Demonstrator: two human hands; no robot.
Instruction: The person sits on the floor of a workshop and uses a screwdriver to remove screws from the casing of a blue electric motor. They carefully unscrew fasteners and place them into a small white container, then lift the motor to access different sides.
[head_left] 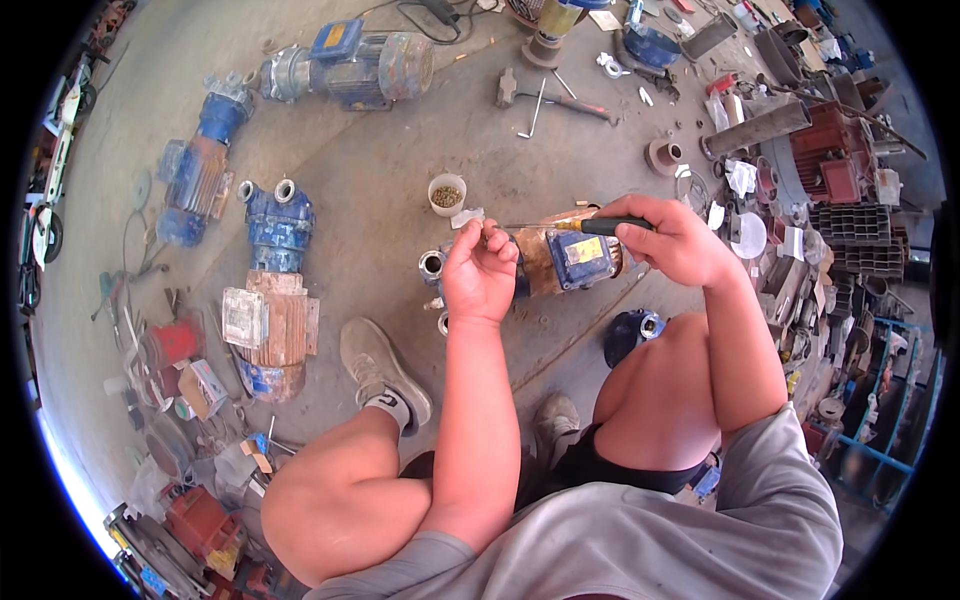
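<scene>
Screwdriver [590, 226] first: we hold it in our right hand [672, 243], fingers wrapped tight around its dark handle with the yellow collar, a little right of the frame's centre, and its thin shaft runs level toward our left hand [480, 272]. It looks light and stiff, and we judge the handle the right place to grip, since the bare shaft would likely slip and turn in the fingers. Our left hand has its fingertips pinched together at the shaft's tip; whether a small screw sits between them we cannot tell. Just beneath both hands lies a small pump motor [560, 262], blue with a rusty orange body, on the concrete floor [370, 170]; it looks heavy and rigid, best held by its casing. A white cup of small screws [446, 194] stands just above the left hand, near enough to be knocked over. A hammer [555, 98] and a bent key [533, 112] lie well apart in the upper middle. Bigger blue motors [272, 290] fill the left, scrap parts [830, 190] crowd the right, and our knees and shoe [383, 372] hem in the lower part of the frame.
</scene>
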